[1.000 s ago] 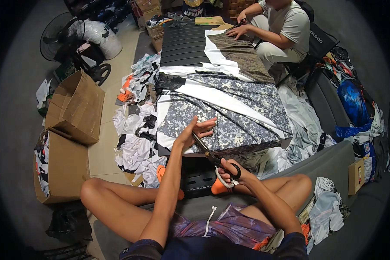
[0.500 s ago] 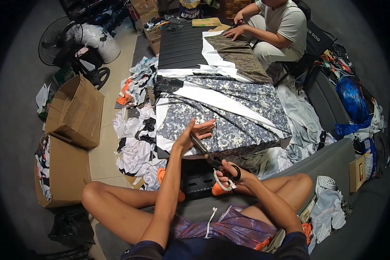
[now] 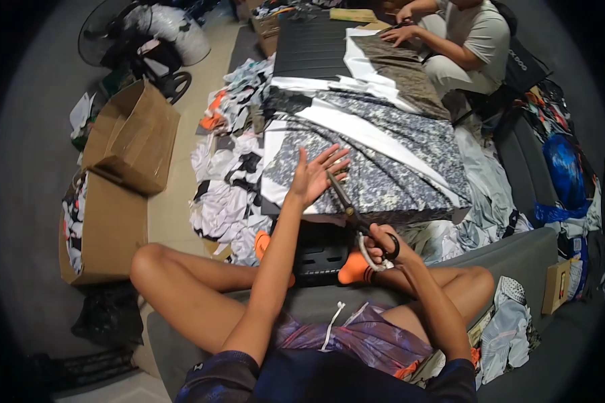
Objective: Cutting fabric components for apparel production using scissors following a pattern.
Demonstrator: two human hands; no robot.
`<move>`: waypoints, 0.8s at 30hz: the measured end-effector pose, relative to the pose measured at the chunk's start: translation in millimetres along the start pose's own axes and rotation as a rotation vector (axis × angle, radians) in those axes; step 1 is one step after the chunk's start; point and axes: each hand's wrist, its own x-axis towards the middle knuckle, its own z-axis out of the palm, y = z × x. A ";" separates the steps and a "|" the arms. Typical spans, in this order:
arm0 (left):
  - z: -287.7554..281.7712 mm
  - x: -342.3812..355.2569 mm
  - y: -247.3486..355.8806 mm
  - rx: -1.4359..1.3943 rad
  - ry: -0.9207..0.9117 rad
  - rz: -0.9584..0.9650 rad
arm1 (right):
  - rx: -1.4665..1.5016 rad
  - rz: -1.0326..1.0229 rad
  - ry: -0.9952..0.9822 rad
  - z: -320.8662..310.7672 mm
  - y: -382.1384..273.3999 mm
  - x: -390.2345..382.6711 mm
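My right hand (image 3: 385, 245) grips a pair of scissors (image 3: 348, 208) by the handles, one black and one wrapped in white. Its blades point up and leftward, closed together or nearly so. Palm up with fingers spread, my left hand (image 3: 318, 176) has the scissor tips beside its palm; whether they touch I cannot tell. Both hands are at the near edge of the table, where grey camouflage cloth (image 3: 396, 181) with white borders is laid out. Farther back lies brown-green patterned cloth (image 3: 403, 74), with a co-worker's hands (image 3: 400, 30) at its far edge.
Heaps of fabric scraps (image 3: 228, 178) lie left of the table, and pale cloth (image 3: 484, 174) hangs at its right. Open cardboard boxes (image 3: 134, 138) stand at the left near a fan (image 3: 114, 30). I sit cross-legged on a grey sofa (image 3: 517, 252); a blue plastic bag (image 3: 565, 171) rests at the right.
The view has shifted, so the table appears higher and more to the right. My left palm has turned further upward with fingers more spread; the scissors stay in my right hand.
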 end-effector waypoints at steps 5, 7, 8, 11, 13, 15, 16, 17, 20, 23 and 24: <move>2.9 -2.6 2.2 0.037 0.014 -0.010 | 0.001 0.006 0.022 5.8 2.2 0.9; 4.3 -2.0 2.1 0.053 -0.032 -0.053 | -0.029 0.011 0.020 7.1 3.5 2.7; 4.7 -1.5 2.0 0.070 -0.053 -0.082 | -0.022 0.009 0.014 7.2 3.9 3.5; 4.4 -0.1 1.7 0.110 -0.080 -0.104 | -0.022 0.051 0.009 6.7 5.3 5.3; 3.5 0.6 1.1 0.129 -0.094 -0.117 | -0.011 0.047 0.000 4.7 4.7 4.7; 2.5 0.9 0.8 0.134 -0.085 -0.122 | -0.011 0.045 -0.017 3.0 3.5 3.8; 2.1 1.0 0.6 0.138 -0.081 -0.126 | -0.011 0.047 -0.016 2.7 3.1 3.9; 2.0 1.1 0.4 0.136 -0.080 -0.124 | -0.015 0.046 -0.015 2.7 2.7 4.1; 2.0 1.1 0.3 0.157 -0.087 -0.146 | -0.025 0.043 -0.015 3.9 2.4 5.6; 1.6 1.2 0.5 0.152 -0.089 -0.146 | 0.018 0.057 -0.044 6.5 3.4 6.2; 1.5 1.4 0.3 0.154 -0.089 -0.149 | 0.020 0.057 -0.049 7.6 3.8 6.1</move>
